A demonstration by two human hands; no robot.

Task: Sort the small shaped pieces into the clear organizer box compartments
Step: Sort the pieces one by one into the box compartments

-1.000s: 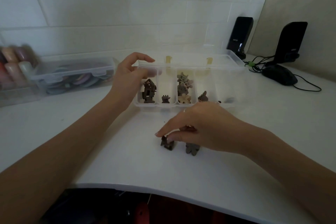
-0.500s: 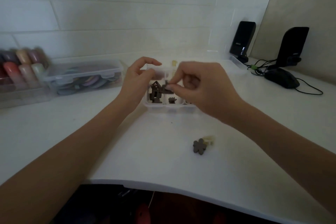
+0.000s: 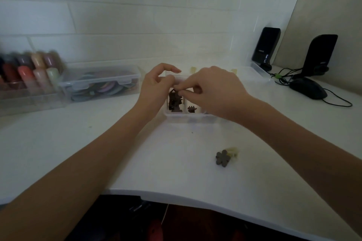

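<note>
Clear organizer box (image 3: 189, 118) at desk (image 3: 137, 162) centre. Left hand (image 3: 156, 88) cupping box's left end, fingers curled apart. Right hand (image 3: 213, 92) over leftmost compartment, fingertips (image 3: 181, 92) pinched together; held item indiscernible. Dark house pieces (image 3: 174, 101) in that compartment. 1 dark flower piece (image 3: 222, 158) loose on desk, touching pale piece (image 3: 234, 152).

Organizer box (image 3: 188, 118) clear glossy plastic; flower piece (image 3: 222, 158) matt; table (image 3: 156, 158) smooth white.

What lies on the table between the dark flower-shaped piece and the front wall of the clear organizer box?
Bare white table, apart from a tiny speck, between the dark flower piece and the organizer box in the head view.
</note>
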